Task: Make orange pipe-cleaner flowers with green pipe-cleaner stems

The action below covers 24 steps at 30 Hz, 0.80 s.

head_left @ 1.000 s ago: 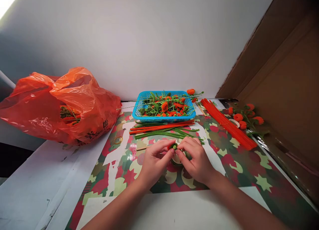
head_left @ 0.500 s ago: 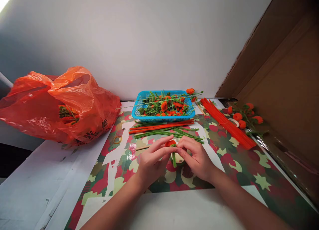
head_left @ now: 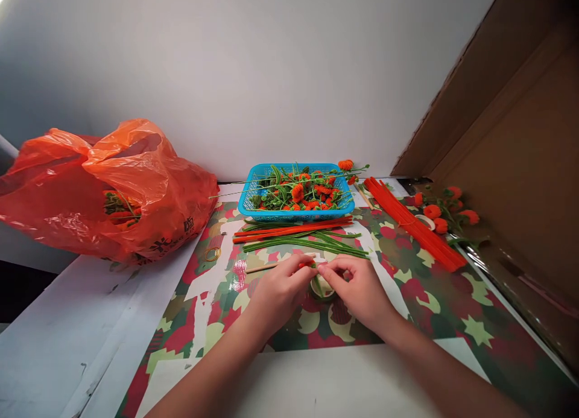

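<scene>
Over the middle of the patterned mat, my left hand (head_left: pixel 280 288) pinches a small orange flower (head_left: pixel 313 265) with a green base, apparently made of pipe cleaners. Its bloom is mostly hidden behind my fingers. My right hand (head_left: pixel 362 288) has thumb and forefinger closed at the flower's green base, touching my left fingertips. Just below, a round roll (head_left: pixel 322 296) that looks like green tape lies on the mat. Beyond my hands are loose green pipe cleaners (head_left: pixel 298 244) and a few orange pipe cleaners (head_left: pixel 294 228). A thin wooden stick (head_left: pixel 261 268) lies beside my left hand.
A blue basket (head_left: pixel 296 213) of orange flowers and green stems stands at the back. On the left sits an orange plastic bag (head_left: pixel 181 195). To the right are an orange pipe-cleaner bundle (head_left: pixel 414 225), more flowers (head_left: pixel 433 212) and a cardboard wall (head_left: pixel 506 116). A wire ring (head_left: pixel 212 254) lies left.
The flower has turned in my fingers: its orange bloom and hanging green stem showed half a second ago and are now largely covered. My left fingers have curled in from a straighter pose.
</scene>
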Available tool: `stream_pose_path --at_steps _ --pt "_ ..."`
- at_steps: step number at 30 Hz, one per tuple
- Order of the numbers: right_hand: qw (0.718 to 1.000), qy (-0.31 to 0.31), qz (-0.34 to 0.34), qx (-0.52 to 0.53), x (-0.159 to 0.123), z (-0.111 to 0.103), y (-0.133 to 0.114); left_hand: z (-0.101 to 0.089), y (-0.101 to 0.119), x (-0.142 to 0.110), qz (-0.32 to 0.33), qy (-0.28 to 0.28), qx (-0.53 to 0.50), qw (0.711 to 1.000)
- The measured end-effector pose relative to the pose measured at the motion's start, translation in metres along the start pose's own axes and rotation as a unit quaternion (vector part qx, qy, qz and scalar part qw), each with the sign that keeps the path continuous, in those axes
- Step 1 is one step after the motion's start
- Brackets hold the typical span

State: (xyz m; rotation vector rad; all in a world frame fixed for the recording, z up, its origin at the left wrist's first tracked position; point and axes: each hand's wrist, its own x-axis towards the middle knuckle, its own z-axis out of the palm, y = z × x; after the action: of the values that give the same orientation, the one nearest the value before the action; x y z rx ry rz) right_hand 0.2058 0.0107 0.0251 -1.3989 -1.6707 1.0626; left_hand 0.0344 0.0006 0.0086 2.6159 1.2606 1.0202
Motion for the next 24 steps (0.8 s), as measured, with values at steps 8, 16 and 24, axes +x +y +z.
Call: stream_pose_path --at_steps 8,16,24 --pt "0.999 -0.020 0.031 -0.026 -0.004 0.000 -0.001 0.007 0.005 -0.003 0.013 0.020 0.116 0.993" --pt "0.990 0.025 -0.080 -0.116 -0.007 0.003 0.000 0.007 0.009 -0.002 -0.044 0.020 0.037 0.998" --pt "0.953 -0.008 -0.222 -0.206 -0.006 -0.003 0.000 0.005 0.012 0.001 -0.141 -0.016 -0.090 0.986"
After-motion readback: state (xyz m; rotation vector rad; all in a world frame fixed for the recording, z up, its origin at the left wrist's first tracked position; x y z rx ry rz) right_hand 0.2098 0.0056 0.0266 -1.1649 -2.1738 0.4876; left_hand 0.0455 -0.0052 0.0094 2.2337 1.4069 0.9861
